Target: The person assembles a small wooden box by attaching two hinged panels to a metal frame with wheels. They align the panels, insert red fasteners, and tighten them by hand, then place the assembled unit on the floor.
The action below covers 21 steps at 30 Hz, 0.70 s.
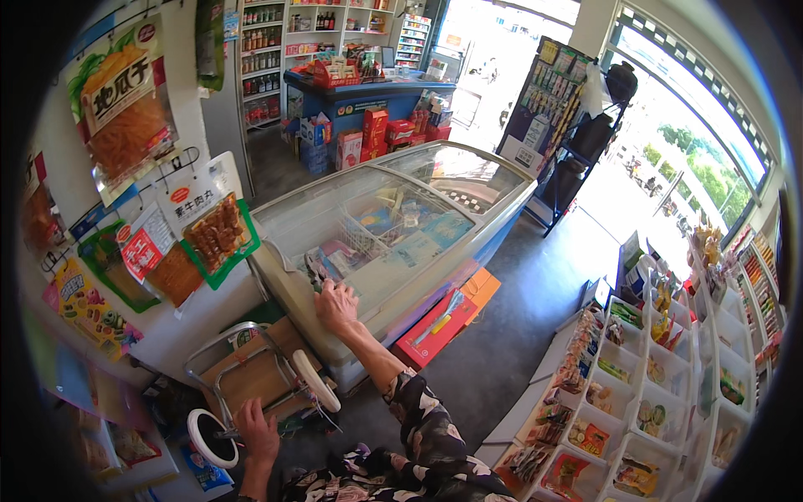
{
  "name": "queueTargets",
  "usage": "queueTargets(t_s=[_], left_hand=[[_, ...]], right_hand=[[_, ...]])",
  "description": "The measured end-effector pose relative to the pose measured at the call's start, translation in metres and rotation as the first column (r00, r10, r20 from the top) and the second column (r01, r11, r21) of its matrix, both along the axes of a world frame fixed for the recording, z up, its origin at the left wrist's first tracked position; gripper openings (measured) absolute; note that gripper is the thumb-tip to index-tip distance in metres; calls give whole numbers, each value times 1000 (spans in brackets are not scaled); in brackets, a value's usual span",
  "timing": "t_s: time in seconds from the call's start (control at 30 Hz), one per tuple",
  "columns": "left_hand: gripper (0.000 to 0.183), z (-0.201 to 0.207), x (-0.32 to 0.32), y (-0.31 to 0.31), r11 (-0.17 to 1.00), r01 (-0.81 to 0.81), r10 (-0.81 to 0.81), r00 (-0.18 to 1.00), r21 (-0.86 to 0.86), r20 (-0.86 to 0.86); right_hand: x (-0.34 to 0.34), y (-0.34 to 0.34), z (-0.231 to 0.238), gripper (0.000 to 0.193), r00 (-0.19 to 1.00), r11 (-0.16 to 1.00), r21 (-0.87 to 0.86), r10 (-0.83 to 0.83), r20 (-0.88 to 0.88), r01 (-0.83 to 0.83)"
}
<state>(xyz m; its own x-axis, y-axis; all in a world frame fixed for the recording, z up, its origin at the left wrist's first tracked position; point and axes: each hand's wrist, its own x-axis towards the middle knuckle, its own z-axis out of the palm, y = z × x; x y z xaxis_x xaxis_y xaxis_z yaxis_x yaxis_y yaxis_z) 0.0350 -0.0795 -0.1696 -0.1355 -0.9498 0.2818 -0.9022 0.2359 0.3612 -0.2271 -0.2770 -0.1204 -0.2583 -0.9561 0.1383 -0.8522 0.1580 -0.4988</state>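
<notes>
My right hand (337,306) reaches to the near left end of a chest freezer with a sliding glass top (410,272). Its fingers are bent around or against a small dark grey thing (314,268), too small to name. Packages and a wire basket (368,232) show through the glass. Low at the left, my left hand (258,432) has its fingers apart and nothing visible in them. It is beside a chrome tube frame (219,393) with white-rimmed, wheel-like round parts (212,438); whether it touches the frame, I cannot tell.
Bagged snacks (219,234) hang on the left wall. A red and orange box (435,328) lies against the freezer's side. White snack bins (615,389) line the right. Farther back are a blue counter (368,105), stacked red boxes (374,130) and a dark rack (577,159).
</notes>
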Motion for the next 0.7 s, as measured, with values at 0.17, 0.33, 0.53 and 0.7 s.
queueTargets(t_s=[0.17, 0.33, 0.53, 0.7], left_hand=[[59, 1, -2, -6, 990, -119, 117, 993, 75, 32], [55, 6, 7, -7, 1000, -8, 8, 999, -2, 36], [59, 13, 5, -13, 1000, 1, 0, 997, -16, 74], [64, 23, -3, -12, 1000, 15, -14, 996, -10, 88]], right_hand=[[-39, 20, 23, 38, 923, 959, -278, 52, 381, 61], [-102, 107, 42, 32, 507, 956, -291, 229, 831, 45], [-136, 222, 6, 28, 325, 966, 3, -90, 941, 259], [-130, 270, -73, 18, 616, 884, 228, -451, 646, 409]])
